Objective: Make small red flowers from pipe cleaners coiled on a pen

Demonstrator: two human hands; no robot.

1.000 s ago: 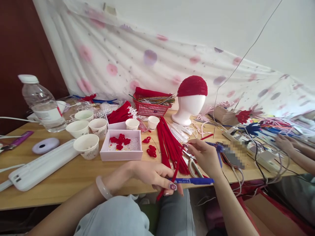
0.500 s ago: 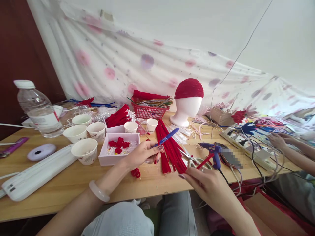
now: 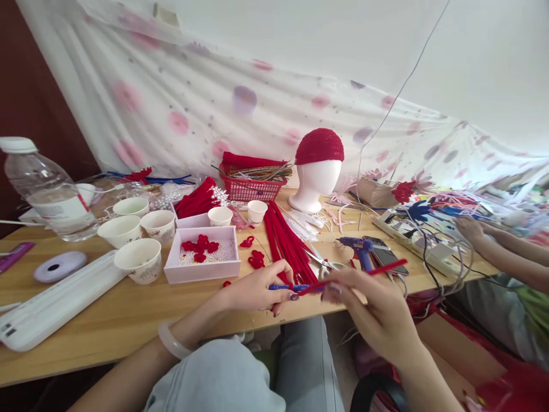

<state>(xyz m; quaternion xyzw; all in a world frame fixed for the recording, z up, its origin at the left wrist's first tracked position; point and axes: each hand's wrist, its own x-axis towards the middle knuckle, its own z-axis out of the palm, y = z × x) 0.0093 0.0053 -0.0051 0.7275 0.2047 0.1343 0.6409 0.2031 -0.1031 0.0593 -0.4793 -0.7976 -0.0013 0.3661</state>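
Pinched in my left hand (image 3: 261, 287) is a blue pen (image 3: 278, 287), lying nearly level above the table's front edge. My right hand (image 3: 377, 312) grips a red pipe cleaner (image 3: 393, 266); one end sticks out to the right and the other crosses the pen. The two hands are close together. Just behind them lie a bundle of red pipe cleaners (image 3: 285, 243) and a pair of scissors (image 3: 318, 259). Small looped red pieces (image 3: 256, 260) rest on the wood beside my left hand. A white box (image 3: 201, 272) holds more red loops and pearl beads.
Paper cups (image 3: 138, 264), a water bottle (image 3: 51, 197) and a white power bank-like bar (image 3: 64, 303) stand left. Behind are a red basket (image 3: 253, 189) and a foam head (image 3: 315, 177). Right are a glue gun (image 3: 360, 249), a power strip (image 3: 433, 254) and another person's hands (image 3: 469, 229).
My right hand has come left and up with the red pipe cleaner, which now meets the pen. My left hand has lowered, turning the pen level. The view has shifted slightly right.
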